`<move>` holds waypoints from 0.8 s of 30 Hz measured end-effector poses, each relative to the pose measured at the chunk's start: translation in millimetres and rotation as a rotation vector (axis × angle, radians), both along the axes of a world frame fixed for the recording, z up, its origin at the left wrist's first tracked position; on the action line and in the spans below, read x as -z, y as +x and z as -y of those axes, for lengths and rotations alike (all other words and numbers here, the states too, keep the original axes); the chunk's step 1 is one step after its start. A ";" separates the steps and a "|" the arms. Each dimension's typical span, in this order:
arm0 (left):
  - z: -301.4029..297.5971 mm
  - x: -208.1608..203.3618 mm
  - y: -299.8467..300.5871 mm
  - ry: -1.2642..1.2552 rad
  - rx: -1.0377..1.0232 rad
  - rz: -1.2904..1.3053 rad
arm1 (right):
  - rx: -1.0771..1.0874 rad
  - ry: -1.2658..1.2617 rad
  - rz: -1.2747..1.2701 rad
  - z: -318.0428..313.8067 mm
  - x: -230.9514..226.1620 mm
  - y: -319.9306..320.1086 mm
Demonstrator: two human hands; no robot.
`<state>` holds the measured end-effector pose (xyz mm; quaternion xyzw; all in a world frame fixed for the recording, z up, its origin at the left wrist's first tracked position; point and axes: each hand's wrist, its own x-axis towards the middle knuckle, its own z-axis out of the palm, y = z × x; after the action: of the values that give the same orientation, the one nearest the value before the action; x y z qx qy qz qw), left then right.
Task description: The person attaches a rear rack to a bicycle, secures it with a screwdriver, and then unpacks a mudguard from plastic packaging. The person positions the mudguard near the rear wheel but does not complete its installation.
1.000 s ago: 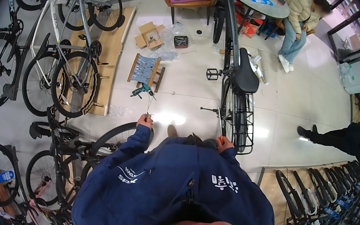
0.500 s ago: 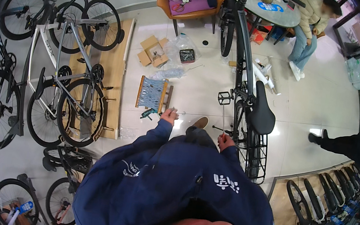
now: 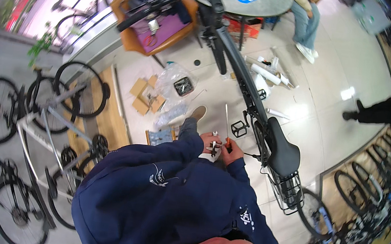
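Note:
My left hand (image 3: 207, 140) is closed around a small silver spanner (image 3: 214, 147), whose open jaws show at the fingers. Close beside it, my right hand (image 3: 235, 153) grips a long-shafted screwdriver (image 3: 228, 140) by its orange-and-black handle, the thin shaft pointing away from me. Just past the right hand stands a black bicycle (image 3: 243, 69). Its pedal (image 3: 239, 128) is near the screwdriver shaft, and its black saddle (image 3: 283, 147) lies to the right. A small woven stool (image 3: 160, 137) is partly hidden by my left arm.
On the floor ahead lie an opened cardboard box (image 3: 146, 96), clear plastic wrapping (image 3: 171, 78), a black tray of small parts (image 3: 183, 86) and white tubes (image 3: 265, 74). An orange chair (image 3: 132, 38) stands beyond. Bicycles (image 3: 50, 126) line the left; another person's leg (image 3: 381, 114) is at right.
My left hand has come from beside the stool to my right hand, and a spanner now shows in it. The view has turned, swinging the bicycle's handlebar into sight.

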<state>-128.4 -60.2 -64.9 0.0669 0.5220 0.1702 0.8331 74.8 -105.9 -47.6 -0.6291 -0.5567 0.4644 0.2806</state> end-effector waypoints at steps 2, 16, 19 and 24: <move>-29.8 10.6 -0.5 -0.022 0.099 0.062 | 0.049 0.006 0.036 -9.5 14.9 -26.6; -182.4 363.9 -81.6 0.742 -0.061 -0.286 | 0.303 -0.172 -0.023 -14.0 241.8 -75.0; -217.7 442.7 -132.1 0.990 -0.038 -0.518 | 0.355 -0.278 0.006 18.8 301.5 -63.9; -238.9 541.2 -238.9 1.224 0.553 -1.025 | 0.285 -0.260 0.042 54.0 332.2 -47.3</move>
<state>-367.3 178.7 -606.1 0.7006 0.6161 0.1616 0.3218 27.5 -159.8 -379.8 -0.7419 -0.4033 0.4747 0.2482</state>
